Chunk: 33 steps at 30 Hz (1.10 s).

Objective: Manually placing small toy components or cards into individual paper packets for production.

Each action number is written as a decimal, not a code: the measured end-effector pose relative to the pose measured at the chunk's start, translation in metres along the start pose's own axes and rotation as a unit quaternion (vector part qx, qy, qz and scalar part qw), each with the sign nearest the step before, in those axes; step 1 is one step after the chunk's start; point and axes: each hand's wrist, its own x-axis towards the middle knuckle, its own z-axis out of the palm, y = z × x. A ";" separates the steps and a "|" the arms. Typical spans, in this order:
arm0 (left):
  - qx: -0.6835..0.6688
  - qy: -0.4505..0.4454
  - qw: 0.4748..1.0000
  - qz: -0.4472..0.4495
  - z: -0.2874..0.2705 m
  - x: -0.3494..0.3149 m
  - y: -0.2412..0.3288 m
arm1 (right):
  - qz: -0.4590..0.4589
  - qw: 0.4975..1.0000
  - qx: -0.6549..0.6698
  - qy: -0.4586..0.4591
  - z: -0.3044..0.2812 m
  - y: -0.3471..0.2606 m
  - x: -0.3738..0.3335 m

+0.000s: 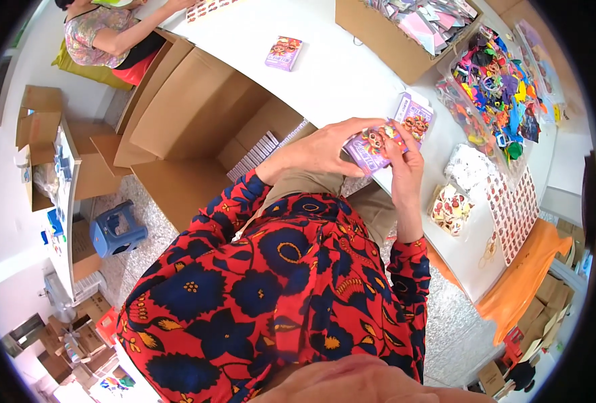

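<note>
A small purple printed carton (370,149) with cartoon figures is held in front of me at the table's edge. My left hand (318,149) grips it from the left, thumb below and fingers over the top. My right hand (407,164) is closed on its right side, with thumb and fingers at the carton's end. Whether a flap is being pressed there is hidden by the fingers. Just beyond the right hand, a second purple carton (417,122) lies on the white table (331,74). Another purple carton (284,54) lies farther off.
A large open cardboard box (197,114) with cartons in rows stands left of the table. To the right are a clear tub (493,87) of colourful pieces, a sticker sheet (515,211) and a small tray (451,209). A co-worker (113,33) sits at far left.
</note>
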 end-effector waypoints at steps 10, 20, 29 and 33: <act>0.312 0.190 0.929 -0.061 -0.009 0.016 -0.028 | -0.098 0.993 -0.055 0.018 0.040 0.013 0.005; 0.529 0.372 0.742 -0.178 -0.141 0.055 -0.112 | -0.066 0.977 -0.201 0.037 -0.022 0.038 -0.027; 0.550 0.331 0.729 -0.236 -0.165 0.040 -0.139 | -0.151 0.926 -0.299 0.175 -0.062 0.016 -0.004; 0.670 0.289 0.634 -0.255 -0.160 0.035 -0.124 | -0.193 0.886 -0.377 0.187 -0.081 0.008 0.023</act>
